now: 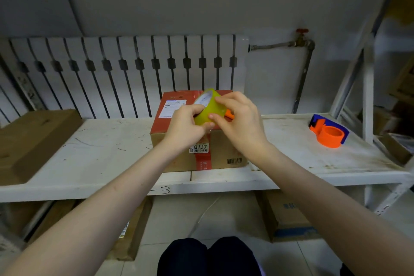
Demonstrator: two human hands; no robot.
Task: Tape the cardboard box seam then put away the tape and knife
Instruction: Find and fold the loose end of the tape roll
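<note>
1. White, scuffed metal shelf: it carries the red-topped brown cardboard box near its middle, with an orange and blue tape dispenser well apart on the right.
2. The box seems to run lengthwise from the person toward the wall. A red strip down its near face suggests the seam runs the same way.
3. The yellow-green roll of clear tape is held just above the box top, its open core tilted up, left and away.
4. The left hand curls round the roll. The right hand pinches at its outer band, probably hunting for the loose end.
5. To do this well, steady the roll, lift the end cleanly with a nail, then pull it out in line with the seam.
6. A small orange piece shows behind the right hand; I cannot tell whether it is the knife.
</note>
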